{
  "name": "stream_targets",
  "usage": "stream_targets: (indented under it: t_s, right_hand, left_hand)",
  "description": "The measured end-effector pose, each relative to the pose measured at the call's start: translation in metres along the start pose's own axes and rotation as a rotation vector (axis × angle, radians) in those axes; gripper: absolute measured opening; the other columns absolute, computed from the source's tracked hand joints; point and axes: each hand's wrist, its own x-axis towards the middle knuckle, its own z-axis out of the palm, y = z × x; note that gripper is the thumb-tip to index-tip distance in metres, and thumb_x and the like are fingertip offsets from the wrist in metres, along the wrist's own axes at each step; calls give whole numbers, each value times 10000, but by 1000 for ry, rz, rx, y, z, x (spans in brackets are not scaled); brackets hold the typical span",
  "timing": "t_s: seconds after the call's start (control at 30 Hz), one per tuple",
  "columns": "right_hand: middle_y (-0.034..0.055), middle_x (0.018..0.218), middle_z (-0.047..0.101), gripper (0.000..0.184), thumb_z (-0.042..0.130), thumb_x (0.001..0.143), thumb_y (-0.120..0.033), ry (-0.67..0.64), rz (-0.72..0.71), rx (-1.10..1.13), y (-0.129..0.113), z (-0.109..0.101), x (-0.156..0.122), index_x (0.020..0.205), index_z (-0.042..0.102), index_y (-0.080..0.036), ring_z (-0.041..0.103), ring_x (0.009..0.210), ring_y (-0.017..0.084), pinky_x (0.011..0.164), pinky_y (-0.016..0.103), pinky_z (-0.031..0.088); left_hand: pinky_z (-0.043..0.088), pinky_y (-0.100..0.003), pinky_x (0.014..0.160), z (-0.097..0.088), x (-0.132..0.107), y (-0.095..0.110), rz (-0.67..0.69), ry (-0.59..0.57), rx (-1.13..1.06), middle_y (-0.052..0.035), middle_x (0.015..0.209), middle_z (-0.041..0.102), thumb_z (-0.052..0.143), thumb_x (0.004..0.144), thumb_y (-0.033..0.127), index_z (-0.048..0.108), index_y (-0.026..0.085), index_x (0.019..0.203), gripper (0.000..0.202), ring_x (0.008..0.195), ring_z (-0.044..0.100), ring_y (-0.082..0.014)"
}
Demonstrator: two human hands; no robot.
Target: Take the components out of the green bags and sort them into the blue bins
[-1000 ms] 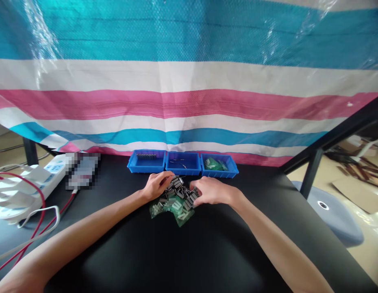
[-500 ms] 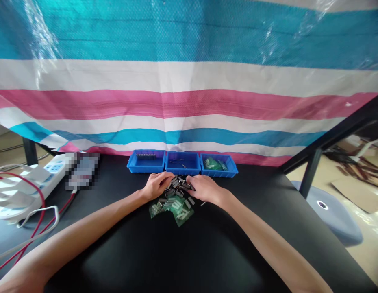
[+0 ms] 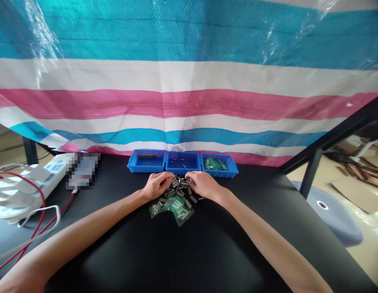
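Note:
A loose pile of small dark and silvery metal pieces (image 3: 179,188) lies on the black table between my hands. My left hand (image 3: 157,185) rests at the pile's left side, fingers curled in and closed; whatever is in them is hidden. At the right edge of the pile my right hand (image 3: 203,184) is closed, its fingertips bent down among the pieces, and I cannot make out what they pinch. Nearer to me, touching the pile, lie green-tinted clear plastic bags (image 3: 179,209) with pale, short rod-like pieces.
Behind the pile stand three blue bins: the left bin (image 3: 146,166) with a row of small round parts, the middle bin (image 3: 183,168) with thin pins, the right bin (image 3: 221,172) with green bags. A power strip (image 3: 39,187) with cables occupies the left side.
My right hand has shifted slightly up and left over the pile, and several pieces near it lie differently. My left hand stays nearly in place.

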Motion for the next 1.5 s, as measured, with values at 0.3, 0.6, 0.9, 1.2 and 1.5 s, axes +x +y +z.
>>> stream_targets:
  t_s: [0.3, 0.6, 0.9, 1.2, 1.5]
  right_hand:
    - [96, 781, 702, 155, 741, 696, -207, -455, 102, -193, -3, -30, -21, 838, 712, -153, 680, 722, 252, 532, 251, 345]
    - [76, 815, 711, 141, 584, 770, -125, -189, 118, -128, -11, -28, -13, 845, 696, -169, 662, 762, 201, 581, 254, 346]
    - [122, 821, 718, 182, 621, 751, -294, -442, 76, -182, -19, -21, -14, 797, 716, -146, 679, 738, 245, 557, 261, 378]
    - [37, 739, 692, 145, 545, 858, -258, 163, 66, 169, -22, 6, -8, 893, 663, -181, 649, 687, 170, 651, 241, 443]
    - [73, 1000, 697, 195, 495, 950, -282, 595, -19, 586, -26, 58, -8, 1040, 649, -203, 660, 937, 189, 862, 286, 519]
  left_hand:
    - [489, -171, 594, -1, 1, 0, 17, -5, 26, -35, 813, 724, 517, 919, 172, 620, 162, 984, 122, 613, 644, -84]
    - [485, -173, 604, -1, 0, 0, 18, -8, 7, -29, 812, 719, 529, 907, 149, 615, 166, 996, 125, 624, 642, -85]
    - [480, -177, 597, -1, 1, 1, 2, -19, 1, -27, 801, 717, 523, 911, 162, 621, 165, 986, 123, 590, 614, -80]
    - [471, -174, 579, -1, 0, 1, -9, -10, -3, -32, 809, 708, 515, 925, 185, 607, 166, 1024, 136, 600, 615, -81]
    - [454, -158, 544, -1, 1, 2, -21, 39, 18, -49, 946, 672, 557, 907, 199, 601, 175, 1020, 124, 528, 506, -33]
